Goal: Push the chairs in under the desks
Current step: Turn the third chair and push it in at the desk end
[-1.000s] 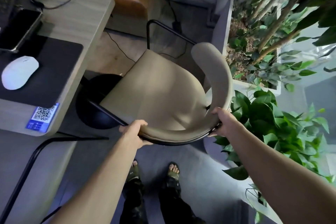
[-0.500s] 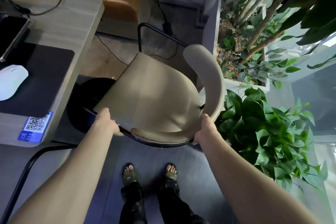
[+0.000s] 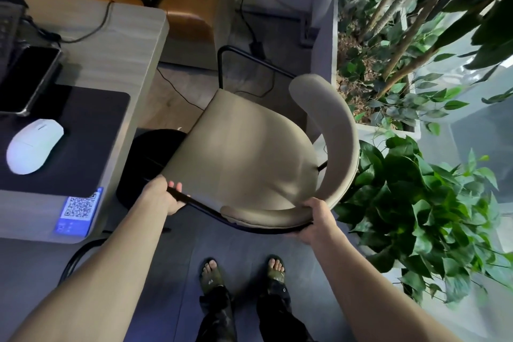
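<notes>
A beige padded chair (image 3: 244, 153) with a curved backrest and black metal frame stands in the middle, to the right of the light wood desk (image 3: 119, 44). Its seat is turned at an angle, with its front toward the top and only its near-left corner close to the desk's edge. My left hand (image 3: 161, 197) grips the black frame bar at the seat's near-left side. My right hand (image 3: 316, 221) holds the near end of the curved backrest and its frame.
On the desk lie a white mouse (image 3: 33, 144) on a dark mat, a phone (image 3: 25, 80) and a QR sticker (image 3: 79, 209). A round black object (image 3: 144, 158) sits on the floor beside the desk. Leafy plants (image 3: 416, 216) and a white planter (image 3: 388, 130) crowd the right. My sandalled feet stand below.
My left hand has slid from the backrest's near rim to the frame bar at the seat's left side. My right hand has stayed on the backrest end. The chair has turned slightly.
</notes>
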The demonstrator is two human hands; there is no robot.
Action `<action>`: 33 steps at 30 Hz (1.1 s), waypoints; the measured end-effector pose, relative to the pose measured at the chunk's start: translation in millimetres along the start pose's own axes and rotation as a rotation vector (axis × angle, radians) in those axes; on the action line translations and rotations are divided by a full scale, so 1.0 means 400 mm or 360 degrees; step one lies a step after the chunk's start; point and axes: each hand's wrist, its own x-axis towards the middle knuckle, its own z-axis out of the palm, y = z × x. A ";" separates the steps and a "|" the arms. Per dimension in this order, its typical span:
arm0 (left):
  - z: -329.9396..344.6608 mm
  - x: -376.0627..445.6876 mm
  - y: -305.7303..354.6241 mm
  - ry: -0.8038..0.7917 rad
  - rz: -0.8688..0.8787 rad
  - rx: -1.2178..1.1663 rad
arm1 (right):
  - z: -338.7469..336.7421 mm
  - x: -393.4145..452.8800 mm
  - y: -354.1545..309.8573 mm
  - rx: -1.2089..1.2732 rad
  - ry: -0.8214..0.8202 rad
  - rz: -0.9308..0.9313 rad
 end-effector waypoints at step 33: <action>-0.038 -0.042 -0.258 -0.0195 -0.0208 -0.0145 | -0.127 -0.018 -0.171 -0.0438 0.0067 -0.0261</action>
